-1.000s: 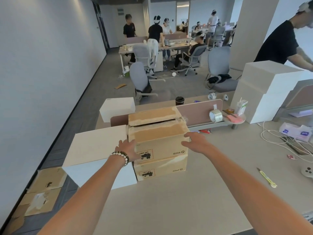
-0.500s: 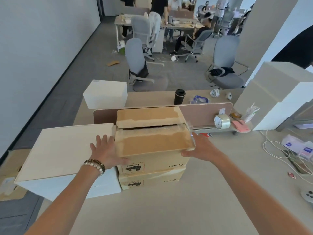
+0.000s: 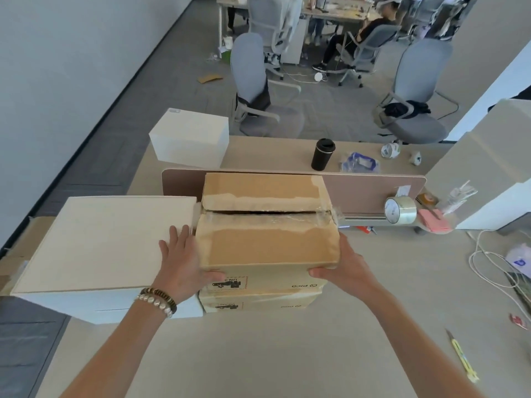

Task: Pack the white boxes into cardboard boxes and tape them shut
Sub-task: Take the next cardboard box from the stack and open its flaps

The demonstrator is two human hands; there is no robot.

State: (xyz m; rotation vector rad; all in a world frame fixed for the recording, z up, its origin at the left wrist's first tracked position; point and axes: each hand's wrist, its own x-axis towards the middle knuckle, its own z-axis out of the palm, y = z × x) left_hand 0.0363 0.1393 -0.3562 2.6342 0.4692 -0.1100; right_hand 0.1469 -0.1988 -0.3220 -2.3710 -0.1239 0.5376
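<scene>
- Nearest, the desk (image 3: 258, 354) is seen, with a yellow cutter (image 3: 463, 361) lying at its right edge, well apart from the work.
- Next, the top cardboard box (image 3: 267, 239) is gripped at its two near corners: the left hand (image 3: 184, 265) is pressed flat to its left side, the right hand (image 3: 344, 268) is curled under its right corner.
- It is stacked on a second cardboard box (image 3: 258, 303), just beside a large white box (image 3: 106, 242).
- Stiffness is judged moderate; the worn flaps gape at the seam, so low side holds are preferred.
- Weight cannot be told.
- Farther off, a tape roll (image 3: 400, 210) is hung on the divider (image 3: 373, 193), and a smaller white box (image 3: 191, 139) sits beyond.
</scene>
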